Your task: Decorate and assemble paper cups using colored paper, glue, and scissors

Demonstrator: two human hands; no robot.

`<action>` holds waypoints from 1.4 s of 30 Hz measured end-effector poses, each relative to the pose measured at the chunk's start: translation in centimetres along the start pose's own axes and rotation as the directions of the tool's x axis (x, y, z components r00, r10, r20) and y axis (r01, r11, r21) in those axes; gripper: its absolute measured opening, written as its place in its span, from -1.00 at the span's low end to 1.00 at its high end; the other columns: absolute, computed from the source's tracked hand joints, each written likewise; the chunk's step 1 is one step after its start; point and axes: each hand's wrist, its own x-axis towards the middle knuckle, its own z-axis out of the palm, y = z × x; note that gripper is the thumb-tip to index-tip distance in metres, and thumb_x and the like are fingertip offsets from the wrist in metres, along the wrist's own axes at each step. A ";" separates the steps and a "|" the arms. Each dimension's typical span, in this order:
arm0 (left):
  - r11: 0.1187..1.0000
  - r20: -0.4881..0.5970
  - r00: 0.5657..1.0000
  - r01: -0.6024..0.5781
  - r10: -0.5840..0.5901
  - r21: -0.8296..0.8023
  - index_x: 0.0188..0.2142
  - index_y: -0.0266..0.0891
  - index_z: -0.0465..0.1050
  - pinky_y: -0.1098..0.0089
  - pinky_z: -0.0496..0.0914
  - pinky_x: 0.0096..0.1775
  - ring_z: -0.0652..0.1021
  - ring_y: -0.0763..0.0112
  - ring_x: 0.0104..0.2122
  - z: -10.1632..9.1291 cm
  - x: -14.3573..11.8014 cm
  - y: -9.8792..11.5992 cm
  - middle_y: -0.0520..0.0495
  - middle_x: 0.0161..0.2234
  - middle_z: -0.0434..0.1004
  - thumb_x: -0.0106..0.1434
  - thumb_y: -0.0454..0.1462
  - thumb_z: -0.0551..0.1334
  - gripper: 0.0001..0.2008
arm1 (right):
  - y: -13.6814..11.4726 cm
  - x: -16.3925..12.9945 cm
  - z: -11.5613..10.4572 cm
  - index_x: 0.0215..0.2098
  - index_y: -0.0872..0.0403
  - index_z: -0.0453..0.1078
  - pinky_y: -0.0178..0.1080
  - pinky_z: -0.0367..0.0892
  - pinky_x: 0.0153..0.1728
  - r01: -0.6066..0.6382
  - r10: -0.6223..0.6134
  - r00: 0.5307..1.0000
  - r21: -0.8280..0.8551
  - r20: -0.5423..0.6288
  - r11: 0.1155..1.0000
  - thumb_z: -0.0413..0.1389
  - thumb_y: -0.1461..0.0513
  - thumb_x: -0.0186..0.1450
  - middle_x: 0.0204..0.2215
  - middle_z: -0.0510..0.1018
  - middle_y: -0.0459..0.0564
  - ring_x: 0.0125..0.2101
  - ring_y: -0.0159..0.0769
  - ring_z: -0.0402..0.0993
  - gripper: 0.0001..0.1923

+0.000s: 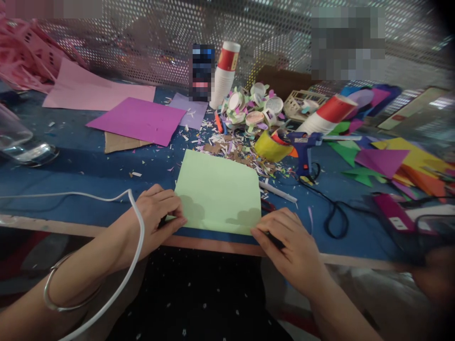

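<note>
Two bare hands pinch one light green sheet of paper at its near corners: the left hand has thumb and curled fingers nearly closed on the left corner, the right hand has thumb and forefinger closed on the right one. The sheet lies on the blue tabletop, close to its front edge. One metal bangle circles the left forearm, and one white cable passes over it. Just right of the sheet lies one white stick; beyond are one blue glue gun and one yellow tape roll. Paper scraps, too many to count, spread behind the sheet. Farther left lie three sheets, one magenta, one pink and one lilac, with one cardboard piece under the magenta. Two paper-cup stacks stand out at the back, one upright, one tilted.
</note>
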 end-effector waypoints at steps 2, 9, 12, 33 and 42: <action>1.000 -0.001 1.000 -0.002 0.002 0.005 -0.39 -0.22 0.35 0.26 0.21 -0.20 0.33 0.30 -0.31 0.0 0.0 0.0 -0.01 -0.39 0.43 0.42 -0.27 0.15 -0.79 | -0.1 0.0 -0.1 -0.34 0.04 0.37 -0.12 0.23 -0.22 -0.014 0.014 1.000 0.019 -0.009 1.000 0.13 0.32 0.41 -0.39 0.48 -0.04 -0.29 -0.23 0.36 -0.85; 1.000 -0.005 1.000 -0.012 0.012 -0.009 -0.40 -0.21 0.33 0.26 0.22 -0.20 0.35 0.30 -0.32 -0.1 0.0 0.1 -0.01 -0.40 0.43 0.41 -0.28 0.13 -0.79 | 0.0 -0.1 -0.3 -0.36 0.04 0.36 -0.09 0.25 -0.21 -0.039 0.038 0.999 0.061 0.013 0.997 0.10 0.34 0.41 -0.39 0.46 -0.03 -0.29 -0.22 0.36 -0.83; 1.000 -0.012 1.000 -0.009 0.009 -0.009 -0.41 -0.20 0.31 0.27 0.22 -0.21 0.35 0.30 -0.33 -0.1 0.0 0.2 -0.01 -0.40 0.42 0.41 -0.29 0.12 -0.79 | 0.0 -0.1 -0.2 -0.36 0.03 0.35 -0.09 0.25 -0.22 -0.037 0.036 0.999 0.061 0.020 0.997 0.09 0.34 0.41 -0.39 0.45 -0.03 -0.29 -0.21 0.35 -0.82; 0.988 -0.049 0.996 0.079 -0.073 0.135 -0.47 -0.20 0.26 0.26 0.07 -0.28 0.32 0.23 -0.31 0.0 -0.2 0.2 -0.02 -0.45 0.35 0.38 -0.18 0.19 -0.70 | 0.2 0.0 -0.1 -0.39 0.05 0.31 -0.08 0.19 -0.22 -0.034 0.036 0.992 -0.026 0.119 0.999 0.07 0.30 0.43 -0.36 0.40 -0.02 -0.27 -0.20 0.29 -0.80; 0.973 -0.151 0.987 0.090 -0.058 0.212 -0.04 0.00 0.49 0.17 0.16 -0.16 0.33 0.14 -0.16 0.5 -0.7 0.5 -0.11 -0.10 0.38 0.35 -0.23 0.24 -0.80 | 0.2 -0.5 0.1 -0.28 0.04 0.33 -0.04 0.25 -0.18 -0.016 0.022 0.997 -0.083 0.081 0.996 0.09 0.31 0.40 -0.30 0.42 0.02 -0.22 -0.15 0.31 -0.92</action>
